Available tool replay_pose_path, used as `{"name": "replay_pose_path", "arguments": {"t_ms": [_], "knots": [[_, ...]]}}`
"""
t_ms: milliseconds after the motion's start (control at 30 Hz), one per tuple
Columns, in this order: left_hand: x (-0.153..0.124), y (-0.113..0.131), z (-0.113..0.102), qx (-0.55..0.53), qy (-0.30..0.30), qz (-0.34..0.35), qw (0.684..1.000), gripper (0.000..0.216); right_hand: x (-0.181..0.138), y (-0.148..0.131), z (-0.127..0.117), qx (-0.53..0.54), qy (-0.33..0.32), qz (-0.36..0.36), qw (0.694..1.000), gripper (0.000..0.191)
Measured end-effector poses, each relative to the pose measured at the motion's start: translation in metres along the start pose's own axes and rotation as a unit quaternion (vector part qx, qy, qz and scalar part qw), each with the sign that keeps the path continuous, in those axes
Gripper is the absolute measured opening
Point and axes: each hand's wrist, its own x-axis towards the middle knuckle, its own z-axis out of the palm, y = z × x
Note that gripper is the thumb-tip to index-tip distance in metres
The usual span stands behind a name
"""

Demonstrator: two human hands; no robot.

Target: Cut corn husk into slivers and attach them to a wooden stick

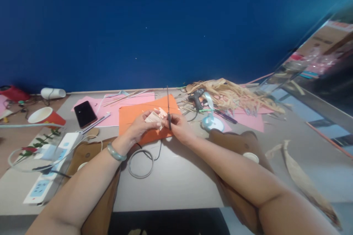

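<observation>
Over an orange sheet of paper, both hands meet in front of me. My left hand grips a small pale ridged piece that looks made of thin strips laid side by side. Short pale strips stick out at its right end. Close against that end, my right hand is closed around a slim dark pointed tool, its tip pointing away from me. Whether it is a blade, scissors or tweezers cannot be made out. My fingers partly cover the pale piece.
Dried husks, a glue gun and a ribbon roll lie to the right. On the left are a phone, a power strip and a paper cup. A looped cable lies nearby; a blue wall stands behind.
</observation>
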Motion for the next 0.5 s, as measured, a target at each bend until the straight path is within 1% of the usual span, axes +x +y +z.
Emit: {"name": "replay_pose_path", "arguments": {"t_ms": [67,133,333,500], "knots": [[-0.001,0.000,0.004,0.000,0.000,-0.016,1.000,0.038,-0.001,0.001,0.001,0.006,0.004,-0.007,1.000,0.019],[-0.002,0.001,0.007,0.000,0.012,-0.016,1.000,0.027,-0.001,0.003,0.002,0.008,0.009,-0.008,1.000,0.019],[-0.004,0.007,0.012,0.010,0.052,-0.008,0.999,0.023,0.000,0.005,0.002,-0.011,0.014,-0.011,1.000,0.024],[-0.006,0.010,0.012,0.049,0.050,0.050,0.996,0.018,0.001,0.007,0.002,0.002,0.014,-0.003,1.000,0.025]]}}
